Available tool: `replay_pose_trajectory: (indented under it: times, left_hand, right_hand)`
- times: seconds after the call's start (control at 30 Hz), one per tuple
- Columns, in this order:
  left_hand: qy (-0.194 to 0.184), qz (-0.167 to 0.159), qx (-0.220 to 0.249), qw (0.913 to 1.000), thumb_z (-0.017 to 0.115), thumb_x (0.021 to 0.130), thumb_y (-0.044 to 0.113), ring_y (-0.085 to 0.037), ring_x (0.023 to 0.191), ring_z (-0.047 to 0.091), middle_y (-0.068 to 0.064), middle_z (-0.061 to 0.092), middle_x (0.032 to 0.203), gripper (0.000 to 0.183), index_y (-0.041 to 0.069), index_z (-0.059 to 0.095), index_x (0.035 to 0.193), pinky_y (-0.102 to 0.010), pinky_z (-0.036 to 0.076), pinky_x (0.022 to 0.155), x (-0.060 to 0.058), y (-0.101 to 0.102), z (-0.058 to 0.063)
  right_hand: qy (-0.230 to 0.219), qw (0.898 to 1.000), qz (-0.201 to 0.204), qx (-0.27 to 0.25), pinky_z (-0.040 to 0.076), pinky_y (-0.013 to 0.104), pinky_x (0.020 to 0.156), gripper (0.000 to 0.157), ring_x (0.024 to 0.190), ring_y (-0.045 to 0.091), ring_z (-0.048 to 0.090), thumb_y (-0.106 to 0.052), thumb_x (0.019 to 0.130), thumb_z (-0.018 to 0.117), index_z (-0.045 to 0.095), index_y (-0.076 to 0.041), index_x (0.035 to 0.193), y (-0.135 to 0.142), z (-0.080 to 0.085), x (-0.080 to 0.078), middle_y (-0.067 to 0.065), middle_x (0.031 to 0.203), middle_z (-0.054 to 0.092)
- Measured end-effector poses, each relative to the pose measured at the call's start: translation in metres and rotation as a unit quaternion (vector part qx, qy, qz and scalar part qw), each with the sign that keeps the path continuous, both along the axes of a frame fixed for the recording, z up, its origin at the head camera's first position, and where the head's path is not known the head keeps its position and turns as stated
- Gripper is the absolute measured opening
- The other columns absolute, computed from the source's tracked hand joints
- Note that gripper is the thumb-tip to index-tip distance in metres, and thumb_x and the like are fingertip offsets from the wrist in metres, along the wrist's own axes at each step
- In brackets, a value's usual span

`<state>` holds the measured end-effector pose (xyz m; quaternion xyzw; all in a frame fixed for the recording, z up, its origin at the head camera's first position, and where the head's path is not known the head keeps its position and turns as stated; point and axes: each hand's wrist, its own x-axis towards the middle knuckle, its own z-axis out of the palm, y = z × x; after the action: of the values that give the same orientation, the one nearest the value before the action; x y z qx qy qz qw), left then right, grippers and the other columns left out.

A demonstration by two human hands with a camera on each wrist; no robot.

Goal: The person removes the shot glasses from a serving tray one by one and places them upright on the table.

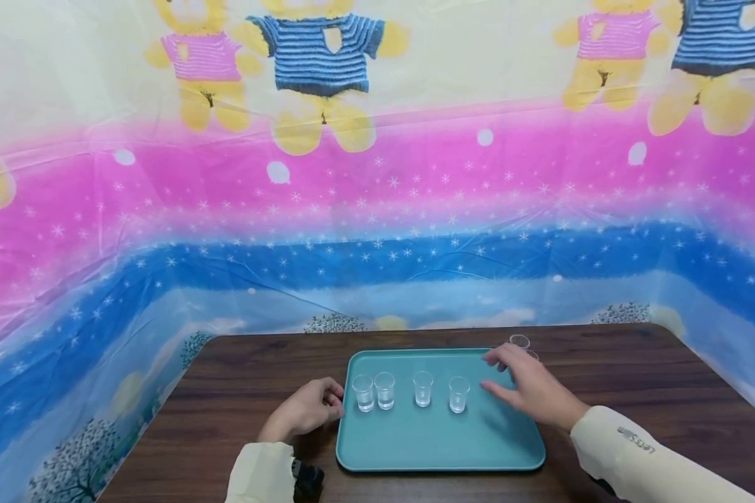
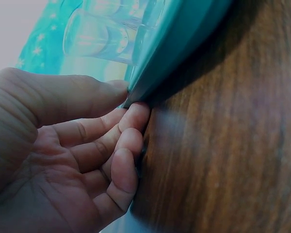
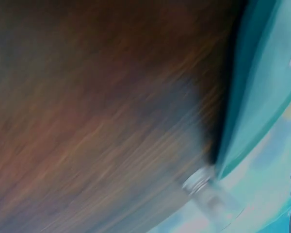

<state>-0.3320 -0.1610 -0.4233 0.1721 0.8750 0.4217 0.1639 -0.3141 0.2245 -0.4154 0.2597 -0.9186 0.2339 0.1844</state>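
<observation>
A teal tray (image 1: 440, 447) lies on the wooden table, with several small clear shot glasses (image 1: 423, 388) standing in a loose row across it. My left hand (image 1: 311, 407) holds the tray's left edge; in the left wrist view the thumb (image 2: 82, 97) is at the rim and the fingers curl against its side. My right hand (image 1: 528, 388) hovers over the tray's right side, thumb and fingers spread with nothing between them. Behind it, past the tray's back right corner, are more clear glasses (image 1: 519, 341), partly hidden by the hand. One such glass (image 3: 203, 187) shows beside the tray in the right wrist view.
The brown wooden table (image 1: 245, 377) reaches back to a printed cloth (image 1: 415, 258) hanging behind and along the sides. Two glasses stand close together at the tray's left end, near my left hand.
</observation>
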Motion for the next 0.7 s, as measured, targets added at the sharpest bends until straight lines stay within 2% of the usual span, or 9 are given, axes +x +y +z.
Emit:
replay_pose_trajectory:
  times: [0.2, 0.47, 0.7]
  left_hand:
    - [0.002, 0.003, -0.004, 1.0, 0.054, 0.082, 0.005, -0.019, 0.067, 0.046, -0.008, 0.05, 0.082, 0.021, 0.0, 0.049, 0.102, -0.031, 0.038, 0.058, 0.0, 0.0, 0.001]
    - [0.01, 0.005, -0.011, 0.9999, 0.054, 0.082, 0.006, -0.019, 0.067, 0.047, -0.007, 0.05, 0.082, 0.021, 0.0, 0.05, 0.102, -0.031, 0.038, 0.058, 0.0, 0.001, 0.001]
    - [0.008, 0.004, -0.005, 0.9999, 0.055, 0.082, 0.006, -0.018, 0.064, 0.046, -0.007, 0.05, 0.081, 0.022, 0.0, 0.049, 0.102, -0.031, 0.038, 0.055, 0.001, 0.0, 0.0]
  right_hand:
    - [-0.027, 0.998, 0.05, 0.003, 0.041, 0.023, 0.066, 0.036, 0.082, 0.009, 0.048, -0.041, 0.077, 0.06, 0.05, -0.025, 0.108, -0.02, -0.002, 0.005, -0.01, 0.095, 0.049]
    - [-0.027, 0.998, 0.047, 0.025, 0.041, 0.022, 0.065, 0.037, 0.08, 0.007, 0.047, -0.036, 0.077, 0.062, 0.054, -0.017, 0.108, -0.03, -0.003, 0.002, -0.007, 0.093, 0.05]
    - [-0.015, 0.998, 0.055, 0.036, 0.041, 0.022, 0.065, 0.028, 0.077, 0.006, 0.047, -0.031, 0.077, 0.064, 0.057, -0.018, 0.1, -0.038, 0.0, 0.002, -0.014, 0.089, 0.047]
